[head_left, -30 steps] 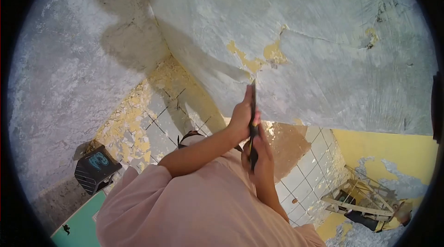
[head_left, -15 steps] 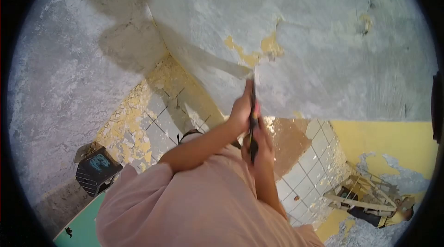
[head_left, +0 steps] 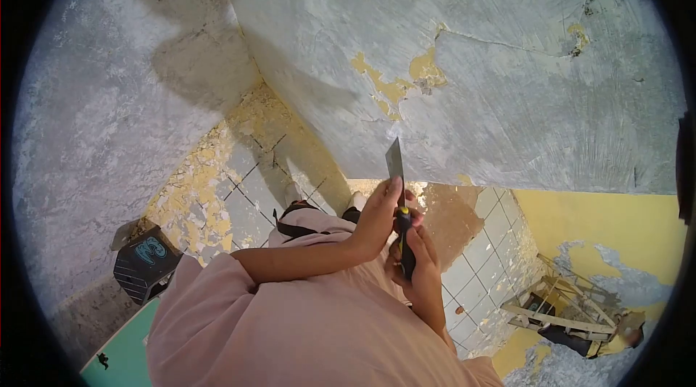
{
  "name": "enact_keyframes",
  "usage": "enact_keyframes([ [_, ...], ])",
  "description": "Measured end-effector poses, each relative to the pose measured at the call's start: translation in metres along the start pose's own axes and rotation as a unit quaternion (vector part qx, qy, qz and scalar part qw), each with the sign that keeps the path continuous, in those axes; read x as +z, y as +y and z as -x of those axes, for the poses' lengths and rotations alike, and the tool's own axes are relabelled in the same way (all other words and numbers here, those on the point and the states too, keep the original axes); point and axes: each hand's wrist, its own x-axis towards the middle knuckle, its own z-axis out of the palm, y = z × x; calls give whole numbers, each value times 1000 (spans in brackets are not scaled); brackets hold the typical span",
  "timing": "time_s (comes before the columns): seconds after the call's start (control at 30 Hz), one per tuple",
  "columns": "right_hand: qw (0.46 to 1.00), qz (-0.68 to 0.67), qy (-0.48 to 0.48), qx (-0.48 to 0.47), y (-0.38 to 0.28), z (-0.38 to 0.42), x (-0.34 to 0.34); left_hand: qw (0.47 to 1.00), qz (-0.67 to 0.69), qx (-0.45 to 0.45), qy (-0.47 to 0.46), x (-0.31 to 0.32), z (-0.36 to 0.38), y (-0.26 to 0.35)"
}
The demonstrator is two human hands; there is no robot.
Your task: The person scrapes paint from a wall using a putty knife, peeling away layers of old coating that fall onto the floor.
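A scraper (head_left: 395, 160) with a flat metal blade and a black-and-yellow handle is held in front of my body, its blade pointing up toward the wall. My left hand (head_left: 378, 214) is closed around the lower blade, thumb lying along the metal. Lower down, my right hand (head_left: 420, 262) wraps round the handle. Beyond the blade tip stands a grey scraped wall (head_left: 500, 119), where a patch of yellow paint (head_left: 425, 68) and ragged edges show.
Paint flakes (head_left: 196, 198) litter the tiled floor (head_left: 471, 271). A brown sheet (head_left: 453, 220) lies by the wall's foot. At left stands a black box-like object (head_left: 147, 264) near a green surface (head_left: 127, 347); a wooden ladder (head_left: 562, 318) is at lower right.
The scraper has come down from the wall toward my body, and its blade now shows its flat side. Both hands moved down slightly with it; my left hand now grips the blade.
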Motion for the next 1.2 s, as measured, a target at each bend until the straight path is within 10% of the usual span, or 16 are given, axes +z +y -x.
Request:
enact_keyframes([
  [0.23,992,-90,-37,85,-6,-5,-9,992,109,-50,26,7,-20,11],
  [0.4,985,171,20,12,1,-33,-4,989,120,-88,11,-8,-53,6],
  [1.2,1000,12,-11,-11,3,-38,5,994,97,-56,14,7,-47,23],
])
